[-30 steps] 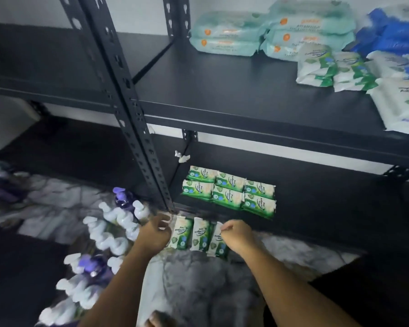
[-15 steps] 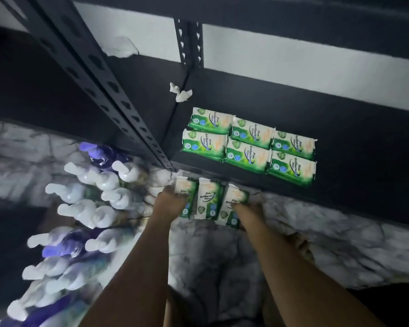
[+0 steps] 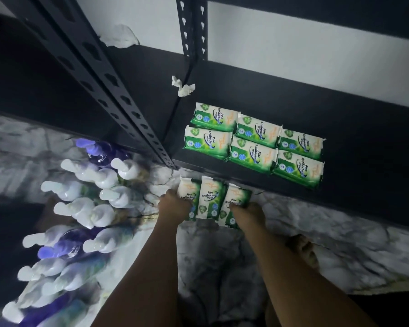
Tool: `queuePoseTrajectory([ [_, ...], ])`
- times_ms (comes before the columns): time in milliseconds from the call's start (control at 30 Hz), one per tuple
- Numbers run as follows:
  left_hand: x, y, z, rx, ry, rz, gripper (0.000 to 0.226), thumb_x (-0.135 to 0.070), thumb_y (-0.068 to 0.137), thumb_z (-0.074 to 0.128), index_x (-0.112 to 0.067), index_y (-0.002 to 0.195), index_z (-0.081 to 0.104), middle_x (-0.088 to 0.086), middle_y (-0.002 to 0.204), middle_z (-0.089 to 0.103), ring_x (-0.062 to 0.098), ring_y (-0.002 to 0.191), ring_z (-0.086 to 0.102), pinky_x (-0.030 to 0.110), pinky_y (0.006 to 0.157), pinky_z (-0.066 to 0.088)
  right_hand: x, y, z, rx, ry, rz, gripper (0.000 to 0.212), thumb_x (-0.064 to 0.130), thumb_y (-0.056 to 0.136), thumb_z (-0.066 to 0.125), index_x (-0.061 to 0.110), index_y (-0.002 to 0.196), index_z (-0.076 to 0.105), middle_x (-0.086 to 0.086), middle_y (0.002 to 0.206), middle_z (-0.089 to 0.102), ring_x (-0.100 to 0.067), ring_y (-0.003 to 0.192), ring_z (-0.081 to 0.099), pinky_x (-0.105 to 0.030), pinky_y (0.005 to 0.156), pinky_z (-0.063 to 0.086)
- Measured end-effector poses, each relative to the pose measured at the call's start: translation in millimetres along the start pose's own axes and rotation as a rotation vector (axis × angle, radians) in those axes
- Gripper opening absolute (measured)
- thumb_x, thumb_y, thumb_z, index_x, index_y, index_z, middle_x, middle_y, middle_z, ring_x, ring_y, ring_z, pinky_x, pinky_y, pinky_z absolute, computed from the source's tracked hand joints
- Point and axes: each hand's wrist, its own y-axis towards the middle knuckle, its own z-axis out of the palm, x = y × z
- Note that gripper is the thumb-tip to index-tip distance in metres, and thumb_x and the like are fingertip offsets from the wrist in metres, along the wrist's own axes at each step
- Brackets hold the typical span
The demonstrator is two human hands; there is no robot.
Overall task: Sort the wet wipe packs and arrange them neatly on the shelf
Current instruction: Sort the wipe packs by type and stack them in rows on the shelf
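Where shelf (image 3: 364, 161) ends, hands (image 3: 175, 206) hold packs (image 3: 210, 197).

The scene is sitting in dim, cool light. The white wall (image 3: 293, 55) is catching most of it and glowing as the brightest patch. The black shelf (image 3: 352, 128) is swallowing detail, its far side sinking into near-solid dark. The six packs (image 3: 253, 140) lying on it are showing sharp, their print reading clearly. The three packs (image 3: 210, 197) gripped between the left hand (image 3: 175, 205) and right hand (image 3: 248, 212) are looking slightly softer. The bottles (image 3: 80, 208) at the left are smearing with blur, worsening toward the bottom corner. A small glint is shining on the purple bottle (image 3: 102, 153). The wide lens is slanting and stretching the post (image 3: 99, 74), and the forearms (image 3: 151, 267) are lying in shadow.
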Motion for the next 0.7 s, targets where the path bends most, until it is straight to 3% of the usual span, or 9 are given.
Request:
queuePoseTrajectory([
  [133,7,-19,-1,-0.043,-0.067,-0.017,0.04,-0.015,0.077,0.071,-0.002,0.111,0.056,0.015,0.105,0.067,0.035,0.101,0.063,0.032,0.076,0.046,-10,-16,-10,-0.035,-0.002,-0.042,0.049,0.038,0.08,0.081,0.007,0.115,0.068,-0.013,0.113,0.073,-0.031,0.103,0.07,-0.035,0.086,0.057],
  [300,8,-59,-16,-0.071,-0.107,0.021,0.041,-0.013,0.082,0.067,-0.005,0.121,0.057,0.014,0.108,0.069,0.034,0.104,0.065,0.028,0.076,0.041,-19,-49,-37,0.007,0.078,-0.118,0.024,0.027,0.086,0.078,0.009,0.1,0.07,-0.006,0.082,0.068,-0.015,0.064,0.062,-0.027,0.07,0.049],
  [400,0,-88,-33,-0.054,-0.098,0.085,0.036,-0.016,0.085,0.068,-0.004,0.118,0.062,0.014,0.107,0.07,0.032,0.102,0.065,0.029,0.077,0.043,-15,-79,-54,0.018,0.085,-0.205,0.019,0.026,0.084,0.08,0.017,0.094,0.068,-0.004,0.083,0.07,-0.008,0.059,0.06,-0.027,0.069,0.05],
  [500,-14,-124,-53,-0.045,-0.156,0.152,0.031,-0.021,0.085,0.073,-0.008,0.112,0.065,0.007,0.093,0.069,0.026,0.086,0.064,0.027,0.071,0.042,-8,-114,-76,0.02,0.066,-0.32,0.023,0.03,0.08,0.082,0.015,0.096,0.074,-0.003,0.083,0.074,-0.014,0.066,0.066,-0.025,0.065,0.05],
  [567,-24,-150,-66,-0.025,-0.208,0.198,0.027,-0.021,0.084,0.076,-0.01,0.107,0.066,0.003,0.081,0.07,0.02,0.07,0.064,0.026,0.061,0.044,-5,-139,-95,0.032,0.071,-0.386,0.017,0.031,0.081,0.081,0.015,0.084,0.074,-0.002,0.081,0.076,-0.017,0.07,0.069,-0.029,0.064,0.052],
  [633,-36,-179,-78,0.014,-0.29,0.248,0.024,-0.016,0.084,0.077,-0.006,0.103,0.067,0.004,0.073,0.068,0.015,0.054,0.058,0.025,0.053,0.043,-1,-165,-114,0.028,0.112,-0.452,0.019,0.031,0.08,0.082,0.017,0.077,0.071,-0.002,0.079,0.075,-0.021,0.075,0.071,-0.038,0.072,0.057],
  [700,-46,-210,-92,0.023,-0.353,0.316,0.026,-0.014,0.081,0.079,-0.003,0.102,0.068,0.008,0.076,0.072,0.014,0.05,0.058,0.026,0.052,0.044,2,-197,-137,0.05,0.176,-0.511,0.017,0.03,0.079,0.083,0.018,0.084,0.072,-0.002,0.084,0.076,-0.02,0.079,0.073,-0.042,0.079,0.06],
])
